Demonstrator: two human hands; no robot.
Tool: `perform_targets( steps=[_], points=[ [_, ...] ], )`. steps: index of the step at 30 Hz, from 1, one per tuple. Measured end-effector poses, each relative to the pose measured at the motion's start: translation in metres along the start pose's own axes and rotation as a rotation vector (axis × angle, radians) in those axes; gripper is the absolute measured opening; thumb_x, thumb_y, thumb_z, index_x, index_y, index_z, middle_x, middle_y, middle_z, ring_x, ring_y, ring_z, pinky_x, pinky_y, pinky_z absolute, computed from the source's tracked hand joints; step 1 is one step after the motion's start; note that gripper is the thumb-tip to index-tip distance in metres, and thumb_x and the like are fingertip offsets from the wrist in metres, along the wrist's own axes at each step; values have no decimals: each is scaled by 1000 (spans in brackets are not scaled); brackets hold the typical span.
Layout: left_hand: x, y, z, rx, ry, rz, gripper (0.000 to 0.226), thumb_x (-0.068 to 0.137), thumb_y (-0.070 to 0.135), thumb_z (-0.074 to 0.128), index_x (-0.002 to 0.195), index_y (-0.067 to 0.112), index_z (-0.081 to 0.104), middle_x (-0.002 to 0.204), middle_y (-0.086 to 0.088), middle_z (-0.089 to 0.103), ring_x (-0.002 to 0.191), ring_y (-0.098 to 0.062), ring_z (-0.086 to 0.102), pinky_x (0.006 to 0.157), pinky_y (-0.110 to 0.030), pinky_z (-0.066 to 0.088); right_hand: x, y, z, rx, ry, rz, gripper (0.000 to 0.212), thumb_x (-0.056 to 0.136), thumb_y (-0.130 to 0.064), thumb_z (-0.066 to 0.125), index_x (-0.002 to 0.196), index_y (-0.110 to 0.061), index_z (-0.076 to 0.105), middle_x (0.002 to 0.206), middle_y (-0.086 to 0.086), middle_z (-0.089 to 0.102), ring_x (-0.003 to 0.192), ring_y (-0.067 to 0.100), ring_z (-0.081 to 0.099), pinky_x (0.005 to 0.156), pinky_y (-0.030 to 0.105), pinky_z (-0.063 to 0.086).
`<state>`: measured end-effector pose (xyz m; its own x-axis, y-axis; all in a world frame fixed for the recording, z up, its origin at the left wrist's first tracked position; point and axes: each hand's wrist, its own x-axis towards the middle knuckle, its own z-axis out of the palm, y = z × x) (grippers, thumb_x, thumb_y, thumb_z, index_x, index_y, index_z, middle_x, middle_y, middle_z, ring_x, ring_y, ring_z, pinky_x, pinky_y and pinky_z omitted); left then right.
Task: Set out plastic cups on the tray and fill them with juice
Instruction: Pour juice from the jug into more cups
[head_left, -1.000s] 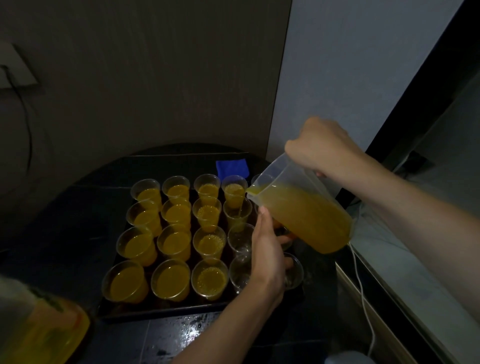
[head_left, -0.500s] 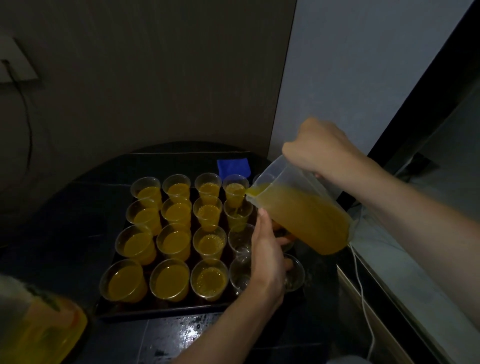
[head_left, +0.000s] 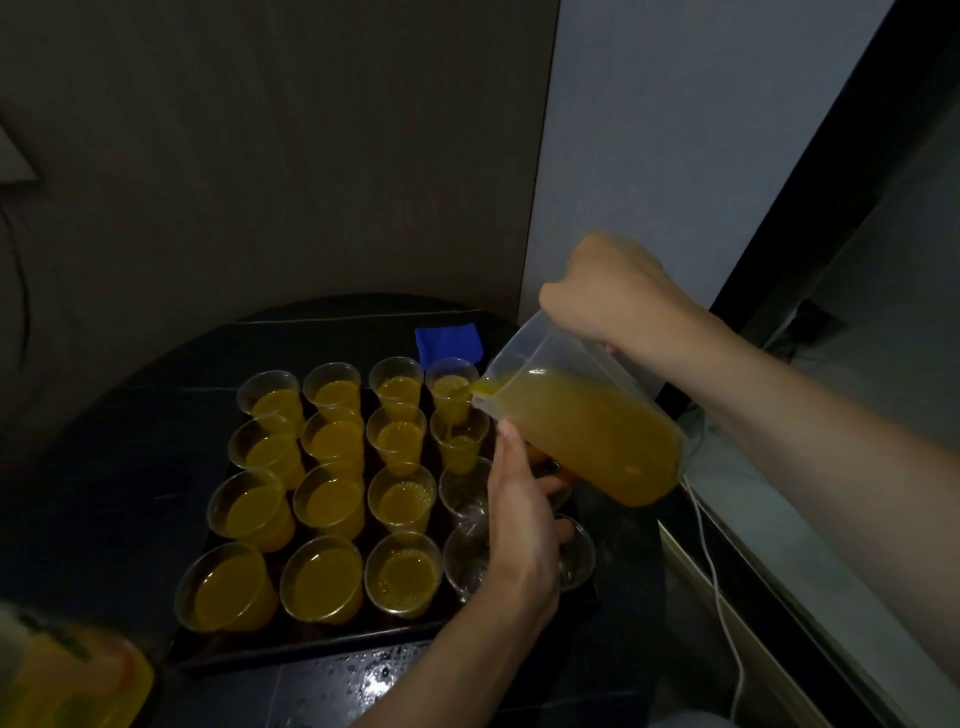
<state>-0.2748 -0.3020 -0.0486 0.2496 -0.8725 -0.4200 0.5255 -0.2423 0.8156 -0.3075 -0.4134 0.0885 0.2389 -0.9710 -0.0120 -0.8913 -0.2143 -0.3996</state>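
Juice jug (head_left: 587, 431), tilted, pouring into cup (head_left: 460, 447) on tray (head_left: 311, 644).
Right hand (head_left: 613, 296) grips the jug's raised end from above; left hand (head_left: 519, 519) lies just beneath the jug among right-side cups, grasp indiscernible.

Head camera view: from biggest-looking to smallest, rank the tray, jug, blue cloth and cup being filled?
1. tray
2. jug
3. cup being filled and blue cloth: alike; the cloth lies farther back, partly hidden, so unranked.
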Motion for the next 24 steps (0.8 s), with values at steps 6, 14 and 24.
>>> perform_targets(
  steps=[6,14,24],
  points=[
    [-1,-1,0,4,13,7,74,83,74,32,146,38,43,134,0,59,116,-21,61,110,-61,38,3,0,3,-12,-6,4,30,94,-19,56,67,-14,45,64,4,47,56,19,48,49,27,31],
    [6,-7,-3,30,31,13,70,86,73,31,147,40,42,133,1,60,114,-19,63,91,-47,49,9,3,8,-23,1,7,32,95,-22,56,67,-15,42,67,3,46,58,18,47,48,26,28],
    [6,0,-3,35,28,22,67,90,71,29,147,39,43,132,3,61,111,-17,64,100,-52,45,15,1,8,-19,-9,10,32,95,-25,55,69,-18,40,69,1,42,60,17,43,49,29,28]
  ],
)
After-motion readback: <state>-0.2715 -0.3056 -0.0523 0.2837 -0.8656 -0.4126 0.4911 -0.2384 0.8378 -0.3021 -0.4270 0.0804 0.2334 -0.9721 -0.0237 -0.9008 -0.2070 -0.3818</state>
